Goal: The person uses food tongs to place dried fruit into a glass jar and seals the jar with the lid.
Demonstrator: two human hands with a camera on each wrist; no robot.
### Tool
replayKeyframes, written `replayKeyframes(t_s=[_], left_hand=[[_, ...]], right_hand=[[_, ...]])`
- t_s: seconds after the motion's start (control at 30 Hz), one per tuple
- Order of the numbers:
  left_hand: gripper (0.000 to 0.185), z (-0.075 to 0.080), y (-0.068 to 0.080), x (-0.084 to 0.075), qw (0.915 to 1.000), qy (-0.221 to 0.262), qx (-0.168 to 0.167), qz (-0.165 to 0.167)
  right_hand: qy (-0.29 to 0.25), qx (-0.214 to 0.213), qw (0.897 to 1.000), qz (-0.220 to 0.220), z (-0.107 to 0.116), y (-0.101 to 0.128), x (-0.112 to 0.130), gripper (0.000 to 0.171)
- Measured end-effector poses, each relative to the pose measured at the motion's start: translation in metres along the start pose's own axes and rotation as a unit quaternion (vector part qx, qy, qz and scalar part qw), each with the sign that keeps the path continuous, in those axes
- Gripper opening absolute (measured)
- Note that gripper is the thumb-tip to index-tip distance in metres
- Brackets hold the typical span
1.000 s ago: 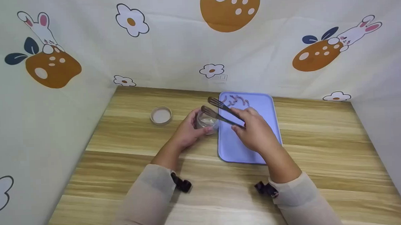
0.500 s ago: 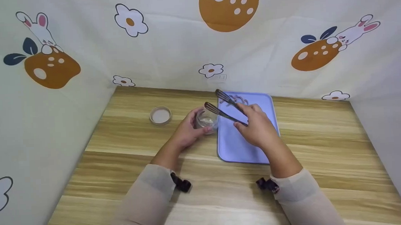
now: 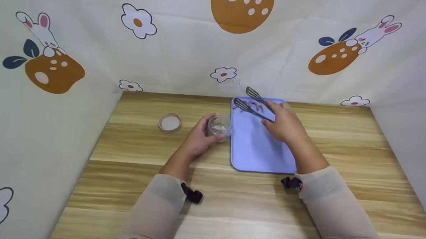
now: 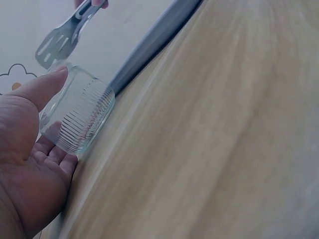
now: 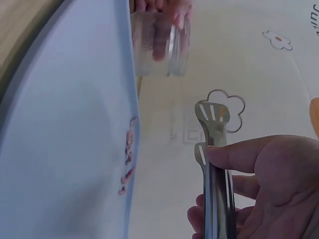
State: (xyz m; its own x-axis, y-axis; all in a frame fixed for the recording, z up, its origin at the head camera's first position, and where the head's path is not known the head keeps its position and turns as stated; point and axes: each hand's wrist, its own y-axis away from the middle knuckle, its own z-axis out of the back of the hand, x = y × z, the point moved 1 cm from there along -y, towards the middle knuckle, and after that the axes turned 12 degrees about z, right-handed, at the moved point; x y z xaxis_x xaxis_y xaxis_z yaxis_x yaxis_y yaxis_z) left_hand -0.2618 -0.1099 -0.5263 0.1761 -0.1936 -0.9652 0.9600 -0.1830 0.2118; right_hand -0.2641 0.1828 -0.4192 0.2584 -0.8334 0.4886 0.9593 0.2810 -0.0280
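Left hand (image 3: 198,136) grips jar (image 3: 219,125) on worktop (image 3: 135,144) beside tray (image 3: 257,150) (glass: rigid, breakable, likely slick; hold its ribbed wall). Right hand (image 3: 287,125) pinches tongs (image 3: 252,104) over tray's far end.

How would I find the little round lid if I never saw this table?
Look at the wooden table, left of the blue tray. Past the jar in the left hand, the lid lies alone, flat, round and pale.

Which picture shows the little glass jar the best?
The left wrist view: the glass jar fills it close up, ridged side clear, gripped by the left hand. The head view shows it small; the right wrist view shows it blurry at the top edge.
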Motion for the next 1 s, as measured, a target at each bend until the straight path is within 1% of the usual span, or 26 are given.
replayKeyframes(t_s=[0.13, 0.33, 0.5, 0.6, 0.8, 0.9, 1.0], left_hand=[[0.091, 0.000, 0.001, -0.001, 1.0000, -0.004, -0.001, 0.005], [0.089, 0.000, 0.000, -0.001, 1.0000, -0.002, -0.002, 0.009], [0.090, 0.000, 0.000, -0.001, 0.9999, 0.000, -0.005, 0.012], [0.090, 0.001, 0.001, -0.001, 0.9999, -0.003, -0.007, 0.015], [0.090, 0.001, 0.001, 0.000, 0.9998, -0.008, -0.007, 0.017], [0.089, 0.001, 0.001, 0.000, 0.9997, -0.014, -0.010, 0.017], [0.089, 0.001, 0.001, 0.000, 0.9997, -0.016, -0.012, 0.016]], right_hand=[[0.005, 0.009, 1.000, -0.014, 0.001, -0.004, -0.016, 0.072], [0.018, 0.001, 1.000, -0.021, 0.002, -0.007, -0.041, 0.071], [0.024, 0.007, 0.999, -0.044, 0.003, -0.010, -0.056, 0.071], [0.034, 0.009, 0.998, -0.047, 0.003, -0.012, -0.063, 0.070], [0.060, -0.001, 0.998, -0.022, 0.004, -0.013, -0.071, 0.059], [0.063, 0.007, 0.998, -0.023, 0.003, -0.015, -0.071, 0.054], [0.065, 0.020, 0.997, -0.032, 0.003, -0.018, -0.070, 0.055]])
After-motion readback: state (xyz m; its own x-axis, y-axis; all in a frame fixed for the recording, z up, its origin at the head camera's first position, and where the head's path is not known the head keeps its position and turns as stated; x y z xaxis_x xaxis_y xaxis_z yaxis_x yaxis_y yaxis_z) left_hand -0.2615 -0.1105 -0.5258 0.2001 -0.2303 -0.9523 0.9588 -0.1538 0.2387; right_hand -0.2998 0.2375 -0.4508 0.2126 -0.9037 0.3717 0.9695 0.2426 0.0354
